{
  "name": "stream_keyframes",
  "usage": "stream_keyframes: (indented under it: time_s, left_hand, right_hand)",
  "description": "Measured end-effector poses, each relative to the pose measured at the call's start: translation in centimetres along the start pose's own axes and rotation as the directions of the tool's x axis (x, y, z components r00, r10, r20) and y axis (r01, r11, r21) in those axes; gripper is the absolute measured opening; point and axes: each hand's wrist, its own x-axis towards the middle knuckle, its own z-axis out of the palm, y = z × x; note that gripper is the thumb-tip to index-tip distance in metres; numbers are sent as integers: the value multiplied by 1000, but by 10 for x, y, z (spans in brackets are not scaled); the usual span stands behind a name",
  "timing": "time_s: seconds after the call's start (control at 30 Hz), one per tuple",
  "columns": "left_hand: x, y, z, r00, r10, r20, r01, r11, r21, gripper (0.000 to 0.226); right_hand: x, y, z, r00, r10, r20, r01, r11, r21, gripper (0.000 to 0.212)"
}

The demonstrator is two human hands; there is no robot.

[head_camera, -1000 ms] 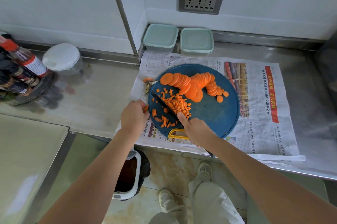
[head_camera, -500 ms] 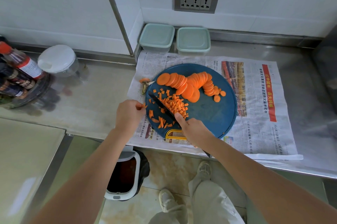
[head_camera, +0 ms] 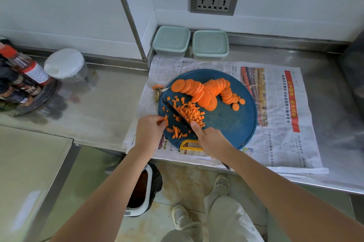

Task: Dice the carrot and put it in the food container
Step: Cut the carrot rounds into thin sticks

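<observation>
A round blue cutting board (head_camera: 232, 123) lies on newspaper. Carrot slices (head_camera: 202, 91) fan across its far half, and a heap of diced carrot (head_camera: 192, 112) sits at its left. My right hand (head_camera: 211, 139) grips a black knife (head_camera: 175, 111), index finger laid along the spine, the blade resting beside the dice. My left hand (head_camera: 149, 129) pinches carrot pieces (head_camera: 166, 120) at the board's left edge. More cut strips (head_camera: 177, 133) lie between the hands. Two lidded pale green food containers (head_camera: 171, 41) (head_camera: 210, 45) stand against the back wall.
Newspaper (head_camera: 279, 115) covers the steel counter. Sauce bottles (head_camera: 23, 70) on a round tray and a white-lidded jar (head_camera: 66, 65) stand at the left. A carrot end (head_camera: 158, 89) lies by the board. A bin (head_camera: 143, 190) stands on the floor below. A wall socket (head_camera: 213, 3) is above.
My left hand has shifted right onto the board's edge and pinches carrot pieces. The knife and my right hand stay nearly where they were by the diced heap.
</observation>
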Motion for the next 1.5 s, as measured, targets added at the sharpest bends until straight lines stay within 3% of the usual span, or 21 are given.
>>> stream_keyframes:
  time_s: [0.13,0.23,0.4,0.67,0.77,0.87,0.97,1.1,1.27,1.37,1.43,1.5]
  left_hand:
    - [-2,2,1,996,40,79,-48,994,95,30]
    - [-7,2,3,985,9,172,-34,989,144,59]
    - [-17,0,20,991,-25,128,-5,973,231,85]
    - [-14,1,25,999,-27,20,25,997,73,57]
    - [-13,-3,22,998,0,55,-4,998,61,59]
    - [-15,-7,19,997,12,75,-15,999,37,69]
    - [-18,-8,17,999,-35,27,35,999,5,71]
    - [-18,-8,17,999,-44,0,44,999,-10,54]
    - [-18,-11,17,1000,-10,8,10,1000,-1,39]
    - [-17,-12,16,1000,-9,8,9,1000,19,38]
    - [-16,-12,15,1000,1,7,-1,1000,29,36]
    - [-15,-12,14,1000,7,8,-7,1000,20,35]
  right_hand:
    - [3,0,-3,1000,16,-21,-15,999,51,66]
    - [4,-1,-4,999,21,-25,-19,997,73,63]
    - [1,-7,-7,999,28,-18,-27,998,49,61]
    - [-3,-6,-5,999,1,-43,2,997,75,57]
    - [-6,-7,-1,1000,-30,-8,30,1000,7,59]
    - [-4,-8,7,997,65,-38,-62,994,87,52]
    - [2,-5,13,1000,-10,-16,9,1000,-18,55]
    - [-3,-6,20,996,-78,-31,70,976,-207,66]
    - [0,-5,23,996,-92,7,90,950,-300,68]
    - [-2,-8,24,994,-105,19,106,943,-316,62]
    - [1,-6,21,997,-57,47,70,929,-362,43]
    - [-1,-8,17,995,-56,83,87,899,-428,43]
